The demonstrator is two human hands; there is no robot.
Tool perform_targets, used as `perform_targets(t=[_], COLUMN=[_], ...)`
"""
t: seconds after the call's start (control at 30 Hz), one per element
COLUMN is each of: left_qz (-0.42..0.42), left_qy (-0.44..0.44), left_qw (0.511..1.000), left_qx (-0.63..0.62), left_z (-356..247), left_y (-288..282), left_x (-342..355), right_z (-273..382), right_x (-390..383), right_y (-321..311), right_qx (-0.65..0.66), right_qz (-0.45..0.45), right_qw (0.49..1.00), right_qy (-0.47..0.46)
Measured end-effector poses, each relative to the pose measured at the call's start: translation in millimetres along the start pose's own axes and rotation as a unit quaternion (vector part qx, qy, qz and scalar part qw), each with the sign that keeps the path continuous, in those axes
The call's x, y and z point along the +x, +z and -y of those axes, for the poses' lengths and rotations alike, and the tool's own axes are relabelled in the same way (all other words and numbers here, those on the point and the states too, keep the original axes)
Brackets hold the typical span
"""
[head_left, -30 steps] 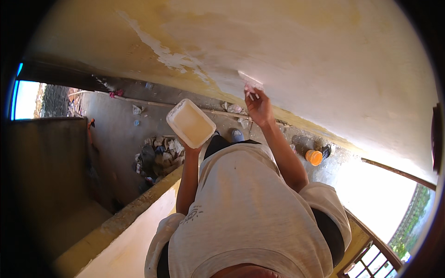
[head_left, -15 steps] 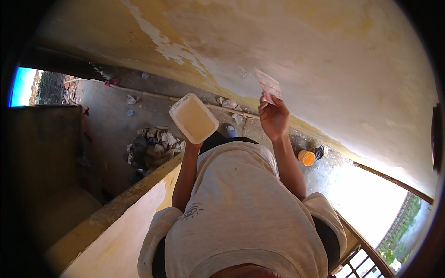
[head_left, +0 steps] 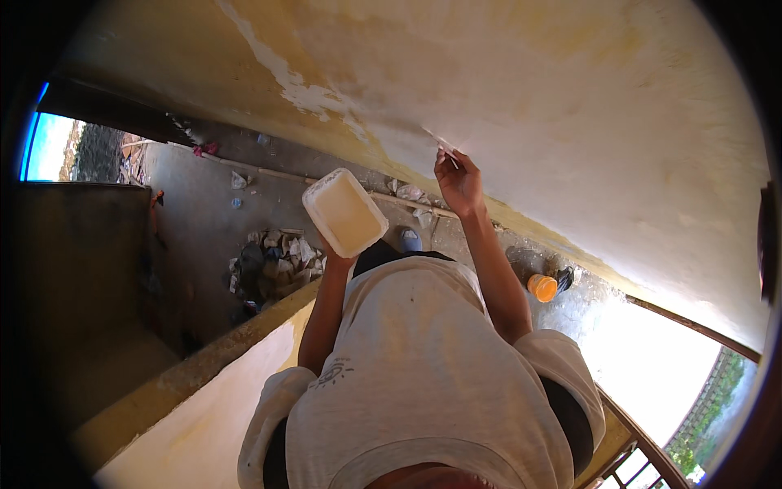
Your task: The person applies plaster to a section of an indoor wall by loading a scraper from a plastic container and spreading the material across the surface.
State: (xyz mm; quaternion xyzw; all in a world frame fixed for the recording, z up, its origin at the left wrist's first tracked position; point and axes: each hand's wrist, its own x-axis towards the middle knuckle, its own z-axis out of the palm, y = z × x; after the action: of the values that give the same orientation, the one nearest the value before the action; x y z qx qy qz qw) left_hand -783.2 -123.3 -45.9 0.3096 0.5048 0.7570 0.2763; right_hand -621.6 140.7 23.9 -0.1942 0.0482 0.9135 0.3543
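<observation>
My left hand, mostly hidden, is closed on a cream rectangular plastic tub from below and behind. Its open top faces me, and pale material coats the inside. My right hand pinches a thin, flat, pale pinkish scraper, seen nearly edge-on. The scraper's far edge is at the wall, which has whitish smears over yellow paint. Whether it touches the surface I cannot tell for sure.
An orange bucket stands on the floor by the wall at right. A long pole lies along the wall base near crumpled plastic. To the left is a rubbish heap behind a low wall.
My right hand has moved left and slightly down along the wall, and the scraper has turned from flat-facing to nearly edge-on. The tub stays in my left hand, almost unmoved.
</observation>
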Motion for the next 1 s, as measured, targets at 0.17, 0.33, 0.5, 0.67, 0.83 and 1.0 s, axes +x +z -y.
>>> perform_targets(t=[0.17, 0.33, 0.5, 0.67, 0.83, 1.0], left_qz=[-0.064, -0.058, -0.011, -0.033, 0.026, 0.042], left_qy=[-0.166, -0.135, -0.036, -0.087, -0.056, 0.143], left_qw=[0.916, 0.964, 0.999, 0.975, 0.980, 0.941], left_qx=[-0.358, -0.221, -0.008, -0.203, -0.188, 0.305], left_z=[-14, 4, -5, -17, -10, -17], left_y=[15, 10, 21, 29, 18, 19], left_x=[6, -2, 2, 6, 3, 5], right_z=[28, 21, 2, -16, -20, 7], right_x=[-66, -125, -123, -35, 25, 17], right_y=[100, 140, 73, -46, -94, -54], right_qx=[0.083, 0.107, -0.026, -0.166, -0.151, -0.109], right_qz=[0.097, 0.181, 0.096, -0.020, -0.063, -0.059], right_qw=[0.992, 0.978, 0.995, 0.985, 0.986, 0.991], right_qy=[0.023, 0.000, -0.014, 0.043, 0.038, -0.050])
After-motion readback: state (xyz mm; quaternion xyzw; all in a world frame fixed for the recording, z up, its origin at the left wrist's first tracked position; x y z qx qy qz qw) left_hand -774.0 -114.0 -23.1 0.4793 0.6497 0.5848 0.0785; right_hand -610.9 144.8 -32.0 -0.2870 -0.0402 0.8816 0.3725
